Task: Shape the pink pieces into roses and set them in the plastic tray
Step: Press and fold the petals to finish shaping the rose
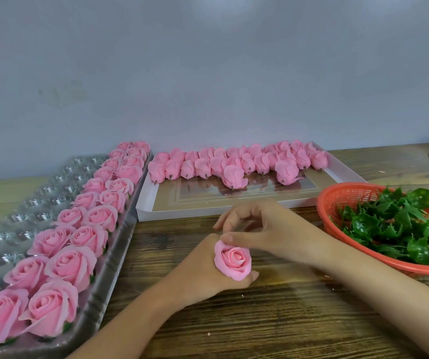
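The left hand (203,268) holds one pink rose (232,259) over the table (260,320), near the middle of the view. Its fingers are curled round the bottom of the rose, and the flower faces up. The right hand (260,226) is just above it. Its thumb (230,238) touches the top edge of the rose and its fingers are bent over it. It may be pinching a petal, but I cannot tell, because the spot is hidden by the thumb. The tray (39,193) lies on the left side of the table. It is clear plastic with many little cups. Two rows of done roses (73,265) sit in the cups along its right side, from near to far. The cups on its left side have none. A flat white box (234,203) lies at the back, just beside the tray. Pink pieces (234,174) lie in rows along its far side, each with a small dark stub poking out. A red basket (337,195) sits on the right, full of green leaves (394,229).
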A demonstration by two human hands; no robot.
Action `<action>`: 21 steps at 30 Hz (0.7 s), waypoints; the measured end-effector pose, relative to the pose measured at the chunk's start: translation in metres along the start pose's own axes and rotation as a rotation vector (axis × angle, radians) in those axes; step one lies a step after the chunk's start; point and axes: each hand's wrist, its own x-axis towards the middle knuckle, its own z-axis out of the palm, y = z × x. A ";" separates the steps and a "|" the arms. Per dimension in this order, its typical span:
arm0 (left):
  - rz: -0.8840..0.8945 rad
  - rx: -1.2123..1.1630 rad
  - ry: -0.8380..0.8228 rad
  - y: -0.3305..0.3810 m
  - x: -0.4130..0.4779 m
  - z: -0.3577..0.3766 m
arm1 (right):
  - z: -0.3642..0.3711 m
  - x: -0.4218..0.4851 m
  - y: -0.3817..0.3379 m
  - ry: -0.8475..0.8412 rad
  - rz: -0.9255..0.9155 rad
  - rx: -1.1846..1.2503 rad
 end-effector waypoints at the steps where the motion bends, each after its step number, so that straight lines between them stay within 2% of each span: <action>1: -0.007 0.001 -0.004 0.000 0.000 0.000 | -0.001 0.000 -0.001 -0.011 0.002 -0.010; 14: -0.034 0.002 -0.032 0.001 0.000 -0.002 | -0.001 0.000 0.003 -0.059 0.081 0.032; 18: -0.040 0.014 -0.021 0.001 0.000 -0.002 | -0.001 -0.001 0.007 -0.049 0.137 0.117; 21: -0.031 0.020 -0.024 0.001 0.000 -0.002 | -0.003 -0.001 0.011 -0.118 0.191 0.232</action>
